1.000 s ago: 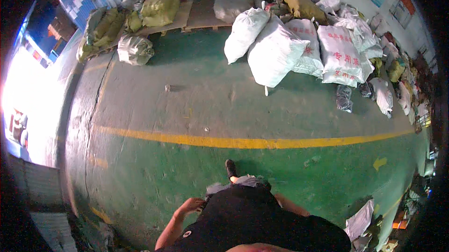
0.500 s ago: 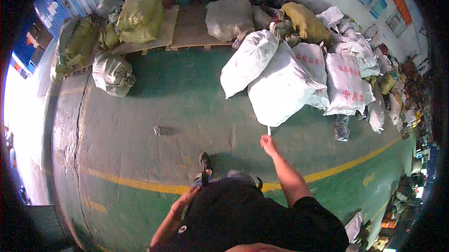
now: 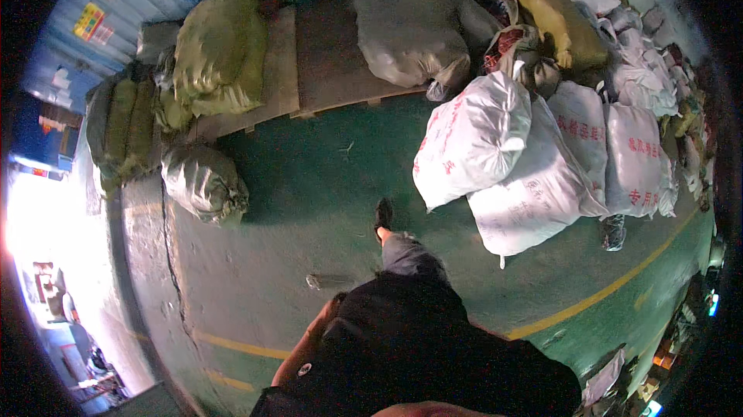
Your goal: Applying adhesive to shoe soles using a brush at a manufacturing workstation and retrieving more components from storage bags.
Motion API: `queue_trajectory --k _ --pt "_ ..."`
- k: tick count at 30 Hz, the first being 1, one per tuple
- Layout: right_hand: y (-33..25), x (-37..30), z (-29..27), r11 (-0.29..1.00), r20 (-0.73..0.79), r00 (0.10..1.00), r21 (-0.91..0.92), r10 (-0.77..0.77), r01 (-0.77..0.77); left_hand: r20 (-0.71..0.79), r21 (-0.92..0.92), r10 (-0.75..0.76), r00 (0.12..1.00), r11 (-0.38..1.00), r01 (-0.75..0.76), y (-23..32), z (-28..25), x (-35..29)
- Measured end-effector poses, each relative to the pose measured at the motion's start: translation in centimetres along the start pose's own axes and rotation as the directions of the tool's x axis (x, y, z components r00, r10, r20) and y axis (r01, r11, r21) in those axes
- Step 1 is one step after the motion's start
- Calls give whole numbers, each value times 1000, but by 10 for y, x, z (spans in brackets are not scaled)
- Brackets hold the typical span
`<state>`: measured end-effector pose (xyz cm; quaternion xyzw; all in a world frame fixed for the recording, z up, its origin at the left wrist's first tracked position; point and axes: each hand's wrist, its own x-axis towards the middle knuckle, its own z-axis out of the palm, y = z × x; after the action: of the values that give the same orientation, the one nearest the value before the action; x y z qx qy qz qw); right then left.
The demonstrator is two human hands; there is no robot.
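My left hand hangs low beside my dark shirt, its fingers in shadow and partly behind the shirt. Nothing shows in it, but I cannot tell how its fingers are set. Nearest to it on the floor lies a small pale, see-through piece. No part of my right hand shows. Ahead on the right, a stuffed white sack with a gathered top leans on another full white sack, which has a short white tail at its lower corner.
Two more white sacks with red print stand to the right. A grey sack and a yellow-green sack rest on boards at the back. A tied pale sack sits at left. One black shoe is ahead.
My right hand, earlier at the white tail of the lower sack, has left the view. The view has moved forward and turned; the sacks now appear nearer. My left hand stays low.
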<state>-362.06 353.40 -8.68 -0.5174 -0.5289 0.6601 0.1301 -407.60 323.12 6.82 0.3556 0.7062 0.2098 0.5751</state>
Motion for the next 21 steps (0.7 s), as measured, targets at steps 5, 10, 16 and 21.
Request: queue_trajectory --k 5,10,16,21 --pt "-205 178 -16 930 -52 997 -366 -50 28 35 110 -101 994 989 97 242 -206 72" --pt "-601 380 0 885 -214 860 -61 -464 462 -203 268 72 977 963 -16 366 -399 225" --pt "-508 463 -89 958 -649 718 -275 -250 85 46 503 423 905 773 -387 535 -517 509" --pt "-484 458 58 825 -347 795 -92 498 -557 45 252 383 923 890 -381 578 -687 697"
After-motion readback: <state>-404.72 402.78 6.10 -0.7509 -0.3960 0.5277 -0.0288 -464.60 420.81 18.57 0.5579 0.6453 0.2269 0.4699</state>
